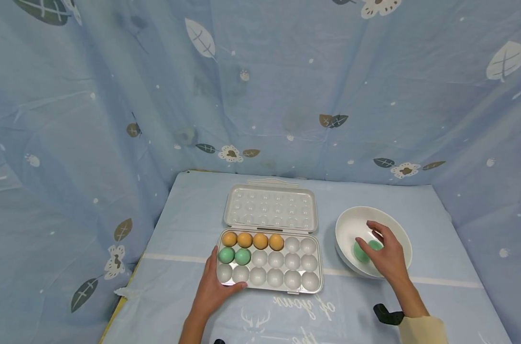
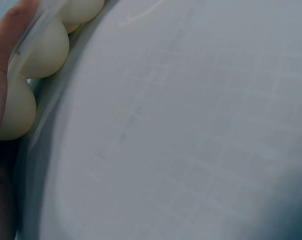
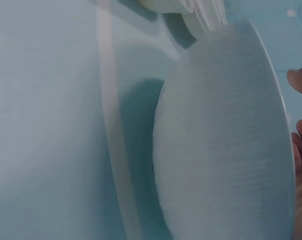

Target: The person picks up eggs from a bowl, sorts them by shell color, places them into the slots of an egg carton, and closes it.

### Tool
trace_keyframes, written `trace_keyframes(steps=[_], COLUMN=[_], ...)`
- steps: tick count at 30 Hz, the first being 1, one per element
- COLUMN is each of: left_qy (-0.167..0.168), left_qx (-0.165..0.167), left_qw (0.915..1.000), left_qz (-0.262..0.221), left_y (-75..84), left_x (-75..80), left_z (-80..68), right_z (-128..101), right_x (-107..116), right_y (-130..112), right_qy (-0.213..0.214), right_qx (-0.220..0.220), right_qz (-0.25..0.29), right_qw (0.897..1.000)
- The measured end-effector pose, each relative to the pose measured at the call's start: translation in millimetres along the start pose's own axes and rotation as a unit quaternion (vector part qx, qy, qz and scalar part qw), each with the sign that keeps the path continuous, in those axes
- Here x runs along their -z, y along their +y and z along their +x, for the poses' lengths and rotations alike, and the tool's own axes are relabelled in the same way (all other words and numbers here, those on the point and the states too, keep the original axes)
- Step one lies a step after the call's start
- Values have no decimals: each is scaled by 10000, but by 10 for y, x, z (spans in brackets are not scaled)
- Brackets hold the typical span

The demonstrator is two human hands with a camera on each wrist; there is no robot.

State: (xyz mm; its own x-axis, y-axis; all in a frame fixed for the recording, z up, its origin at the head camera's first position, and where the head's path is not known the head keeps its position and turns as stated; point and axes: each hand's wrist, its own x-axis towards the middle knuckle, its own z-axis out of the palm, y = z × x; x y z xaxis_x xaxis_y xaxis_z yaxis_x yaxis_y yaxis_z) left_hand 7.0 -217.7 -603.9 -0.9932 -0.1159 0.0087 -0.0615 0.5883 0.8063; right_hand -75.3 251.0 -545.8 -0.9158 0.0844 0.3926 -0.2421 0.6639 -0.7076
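An open white egg tray (image 1: 305, 286) lies on the table with its lid (image 1: 271, 205) folded back. Its far row holds several orange eggs (image 1: 253, 240), and two green eggs (image 1: 234, 256) sit at the left of the middle row. My left hand (image 1: 219, 279) grips the tray's front-left corner, thumb on the front rim; the left wrist view shows a finger (image 2: 1, 75) against the tray's cups (image 2: 41, 45). To the right stands a white bowl (image 1: 398, 229) holding two green eggs (image 1: 360, 253). My right hand (image 1: 368, 239) reaches into it, thumb and fingers curled round one green egg (image 1: 375, 245).
A light blue printed cloth (image 1: 191, 220) covers the table, and a blue leaf-print curtain (image 1: 286, 86) closes it in at the back and both sides. The right wrist view shows the bowl's outer wall (image 3: 220, 140) close up. The table's left edge (image 1: 123, 296) lies near the tray.
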Motion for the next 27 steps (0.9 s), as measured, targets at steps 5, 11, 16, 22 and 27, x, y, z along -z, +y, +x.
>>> trace_keyframes(steps=[5,11,16,22,27], left_qy=[10,22,46,-3,-23], left_qx=[-8,-58,-92,-34,31], left_qw=[10000,10000,9999,10000,9999], left_qz=[-25,-14,-12,20,112], left_y=[-1,-1,-4,-3,-14], left_x=[0,-2,-3,-10,-11], left_z=[-1,-4,-8,1,4], right_z=[-7,19,42,53,66], right_x=[30,76,88,71,61], right_y=[28,31,43,61,51], right_qy=[-204,-863,-1512,-1903,-2340], right_qx=[-181,-582,-747,-837,-904], right_qz=[-192,-409,-425,-643,-887], right_qw=[9994,9937,9848,9760,9640])
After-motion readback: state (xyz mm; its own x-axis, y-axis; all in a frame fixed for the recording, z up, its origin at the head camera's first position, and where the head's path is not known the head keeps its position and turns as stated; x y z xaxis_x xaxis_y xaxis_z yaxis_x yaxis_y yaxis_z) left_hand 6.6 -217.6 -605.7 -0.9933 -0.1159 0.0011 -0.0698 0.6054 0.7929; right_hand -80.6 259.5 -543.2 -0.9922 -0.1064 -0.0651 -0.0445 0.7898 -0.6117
